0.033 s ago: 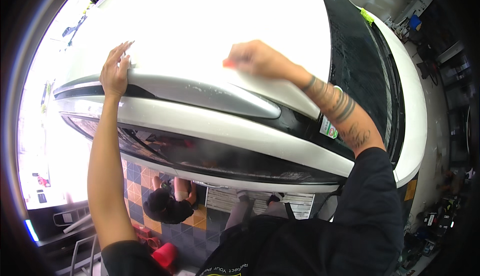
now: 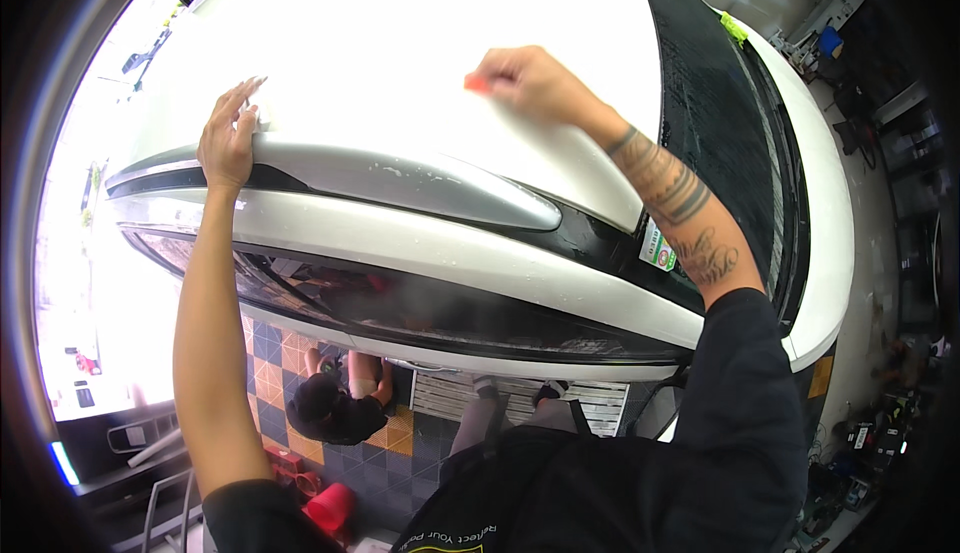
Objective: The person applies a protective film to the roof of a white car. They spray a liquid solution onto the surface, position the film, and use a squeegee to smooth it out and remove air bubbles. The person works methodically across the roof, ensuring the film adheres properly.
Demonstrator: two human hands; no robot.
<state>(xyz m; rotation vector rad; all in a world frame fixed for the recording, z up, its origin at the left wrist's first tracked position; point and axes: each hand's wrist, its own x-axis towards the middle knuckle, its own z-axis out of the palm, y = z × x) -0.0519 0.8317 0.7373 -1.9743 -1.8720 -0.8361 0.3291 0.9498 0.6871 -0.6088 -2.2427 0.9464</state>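
Note:
The white car roof (image 2: 400, 43) fills the upper middle, washed out by glare. Above it my right hand (image 2: 535, 83) is closed around a small red-orange object (image 2: 480, 84); its kind is too blurred to make out. Whether the object touches the roof is hard to see. Farther left my left hand (image 2: 230, 148) lies at the silver roof rail (image 2: 400, 178), its fingers stretched out over the roof. The windscreen (image 2: 720, 143) is to the right, with a green and white sticker (image 2: 656, 249) in its near corner.
Below on the left, a person in black (image 2: 335, 408) crouches beside the car on the tiled floor (image 2: 275, 353). I stand on a slatted platform (image 2: 430, 408). A red bucket (image 2: 330, 505) is behind the person. A yellow-green cloth (image 2: 733, 28) lies past the windscreen.
My right hand has moved up and slightly right, farther across the roof, with the red-orange object still in it. My left hand stays at the rail.

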